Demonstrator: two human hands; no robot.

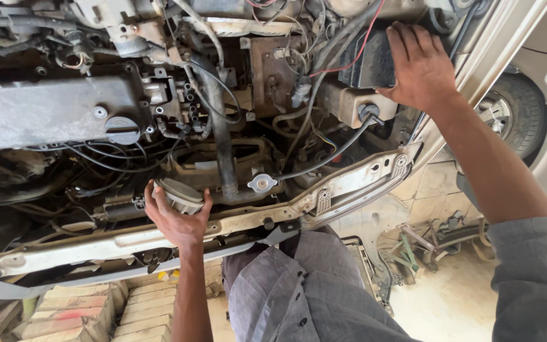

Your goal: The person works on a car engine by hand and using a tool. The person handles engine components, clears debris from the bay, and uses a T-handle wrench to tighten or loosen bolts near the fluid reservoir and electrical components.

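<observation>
Bricks [90, 310] sat stacked at 7 o'clock, nearest the camera, under the bumperless nose of the car. Grey shirt [305, 297] filled 6 o'clock.

Left hand [175, 215] was at 8 o'clock from centre, palm up over the front crossmember [235, 221], fingers curled about halfway round a round ribbed cap-like part [182, 195]. Grip looked like a cradle from below, probably to carry its weight rather than pinch it. Can't tell if the part was attached to anything.

Radiator cap [262, 183] sat just right of that hand, near centre, on the radiator top, next to the thick black hose [223, 145] running up toward 12.

Right hand [420, 66] was out at 2 o'clock, arm stretched, fingers spread flat on the black battery [368, 60]. No grip, just pressing; reads as bracing body weight while leaning in. Red wire [356, 50] ran past the battery toward the fingers.

Valve cover [45, 107] with oil filler cap [122, 128] lay at 10 o'clock, farther in. Wheel of another car [514, 114] showed at 3 o'clock, well apart.
</observation>
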